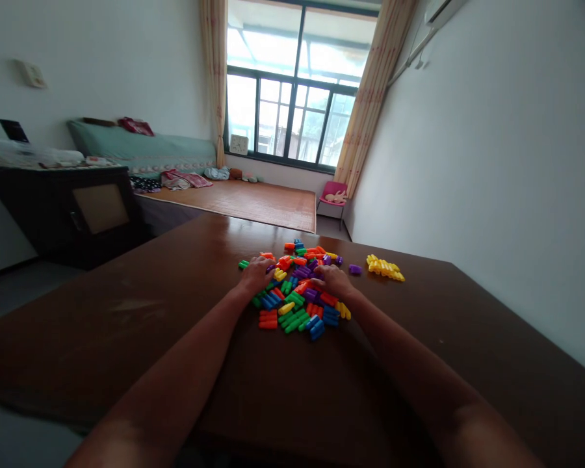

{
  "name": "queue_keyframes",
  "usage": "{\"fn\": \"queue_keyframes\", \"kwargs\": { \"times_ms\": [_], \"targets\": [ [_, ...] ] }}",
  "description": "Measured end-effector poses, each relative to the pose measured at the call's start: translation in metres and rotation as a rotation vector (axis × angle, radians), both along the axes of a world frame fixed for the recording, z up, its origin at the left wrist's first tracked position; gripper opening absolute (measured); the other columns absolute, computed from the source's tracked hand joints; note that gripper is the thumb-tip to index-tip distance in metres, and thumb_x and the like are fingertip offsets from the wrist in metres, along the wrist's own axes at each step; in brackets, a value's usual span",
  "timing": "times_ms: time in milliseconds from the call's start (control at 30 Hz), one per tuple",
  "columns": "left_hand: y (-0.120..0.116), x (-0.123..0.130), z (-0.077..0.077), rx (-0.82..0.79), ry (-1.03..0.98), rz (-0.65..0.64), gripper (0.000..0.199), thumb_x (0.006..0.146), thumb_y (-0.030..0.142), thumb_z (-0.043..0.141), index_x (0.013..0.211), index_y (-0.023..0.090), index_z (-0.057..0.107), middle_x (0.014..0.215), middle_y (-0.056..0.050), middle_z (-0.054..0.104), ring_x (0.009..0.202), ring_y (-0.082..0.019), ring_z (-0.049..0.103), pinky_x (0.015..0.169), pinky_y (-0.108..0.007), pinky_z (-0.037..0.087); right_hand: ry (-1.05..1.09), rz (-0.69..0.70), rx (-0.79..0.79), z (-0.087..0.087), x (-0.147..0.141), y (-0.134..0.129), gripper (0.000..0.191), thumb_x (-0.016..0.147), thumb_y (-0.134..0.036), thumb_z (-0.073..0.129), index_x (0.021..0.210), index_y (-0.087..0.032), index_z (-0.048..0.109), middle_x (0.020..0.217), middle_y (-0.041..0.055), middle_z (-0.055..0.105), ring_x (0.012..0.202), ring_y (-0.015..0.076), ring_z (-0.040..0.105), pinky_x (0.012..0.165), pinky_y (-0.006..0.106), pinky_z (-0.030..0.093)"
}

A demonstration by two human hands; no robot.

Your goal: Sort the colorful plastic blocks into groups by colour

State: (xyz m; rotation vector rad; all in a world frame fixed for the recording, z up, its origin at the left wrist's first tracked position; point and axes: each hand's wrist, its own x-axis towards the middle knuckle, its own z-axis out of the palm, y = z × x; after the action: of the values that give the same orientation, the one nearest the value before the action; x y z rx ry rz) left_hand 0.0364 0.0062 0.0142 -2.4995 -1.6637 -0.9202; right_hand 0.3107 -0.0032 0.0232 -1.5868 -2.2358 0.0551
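Observation:
A pile of colourful plastic building blocks [295,318], ribbed like short joined tubes, lies on the dark brown table in red, green, blue, yellow, purple and orange. At the pile's left side, my left hand [258,274] has its fingers bent round a small purple block [272,268], mostly hidden by the fingers. Over the right side, my right hand [335,281] reaches in with thumb and fingers apart, close to several purple and red blocks. Joined yellow blocks [385,268] form a row to the right of the pile. A single purple block [355,269] lies between that row and the pile.
The brown table [151,318] extends on both sides of the pile. Behind it are a low bed [268,201] with cloths, a pink chair [332,192] and a window. A dark cabinet [58,214] stands at left, a white wall at right.

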Motion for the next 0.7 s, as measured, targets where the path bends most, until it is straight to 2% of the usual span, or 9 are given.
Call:
{"fn": "queue_keyframes", "kwargs": {
  "times_ms": [133, 200, 367, 500, 600, 700],
  "targets": [
    [0.005, -0.008, -0.002, -0.029, -0.019, 0.037, 0.025, 0.085, 0.029, 0.051, 0.100, 0.024, 0.070, 0.101, -0.007, 0.068, 0.095, -0.024, 0.058, 0.087, -0.036, 0.044, 0.102, 0.088, -0.092, 0.000, -0.008, 0.008, 0.021, 0.080, -0.032, 0.064, 0.097, -0.022, 0.069, 0.091, 0.0041, 0.072, 0.081, 0.0191, 0.066, 0.073, 0.029, 0.049],
    [0.009, -0.012, -0.005, -0.043, -0.030, 0.064, 0.024, 0.084, 0.026, 0.051, 0.098, 0.025, 0.071, 0.100, -0.006, 0.069, 0.095, -0.024, 0.058, 0.088, -0.035, 0.044, 0.167, 0.103, -0.073, 0.001, -0.011, 0.012, 0.019, 0.082, -0.032, 0.061, 0.096, -0.022, 0.070, 0.087, 0.0026, 0.072, 0.078, 0.0176, 0.066, 0.072, 0.029, 0.050],
    [0.019, -0.018, -0.014, -0.044, -0.077, 0.090, 0.026, 0.081, 0.020, 0.050, 0.094, 0.025, 0.072, 0.098, -0.005, 0.069, 0.097, -0.023, 0.059, 0.090, -0.034, 0.044, 0.199, 0.047, 0.103, 0.006, -0.028, 0.028, 0.021, 0.083, -0.026, 0.058, 0.100, -0.022, 0.068, 0.097, 0.0046, 0.071, 0.090, 0.0190, 0.063, 0.085, 0.033, 0.048],
    [0.020, -0.019, -0.018, -0.028, -0.100, 0.081, 0.025, 0.082, 0.020, 0.050, 0.092, 0.025, 0.073, 0.097, -0.005, 0.069, 0.095, -0.023, 0.058, 0.088, -0.034, 0.044, 0.034, -0.063, 0.162, 0.006, -0.047, 0.044, 0.025, 0.084, -0.033, 0.058, 0.105, -0.022, 0.067, 0.105, 0.0094, 0.069, 0.109, 0.0257, 0.055, 0.092, 0.040, 0.044],
    [0.019, -0.018, -0.017, -0.035, -0.118, 0.063, 0.024, 0.082, 0.020, 0.051, 0.089, 0.025, 0.073, 0.096, -0.005, 0.069, 0.095, -0.023, 0.058, 0.089, -0.035, 0.044, -0.040, -0.106, 0.075, 0.002, -0.055, 0.056, 0.022, 0.082, -0.037, 0.062, 0.095, -0.021, 0.070, 0.096, 0.0102, 0.070, 0.104, 0.0262, 0.057, 0.088, 0.038, 0.045],
    [0.017, -0.018, -0.016, -0.044, -0.120, 0.051, 0.024, 0.082, 0.020, 0.051, 0.089, 0.024, 0.074, 0.096, -0.005, 0.069, 0.095, -0.023, 0.058, 0.089, -0.035, 0.044, 0.099, -0.073, 0.078, 0.004, -0.052, 0.062, 0.022, 0.080, -0.037, 0.062, 0.091, -0.020, 0.071, 0.092, 0.0088, 0.070, 0.096, 0.0234, 0.060, 0.085, 0.034, 0.046]
  ]
}}
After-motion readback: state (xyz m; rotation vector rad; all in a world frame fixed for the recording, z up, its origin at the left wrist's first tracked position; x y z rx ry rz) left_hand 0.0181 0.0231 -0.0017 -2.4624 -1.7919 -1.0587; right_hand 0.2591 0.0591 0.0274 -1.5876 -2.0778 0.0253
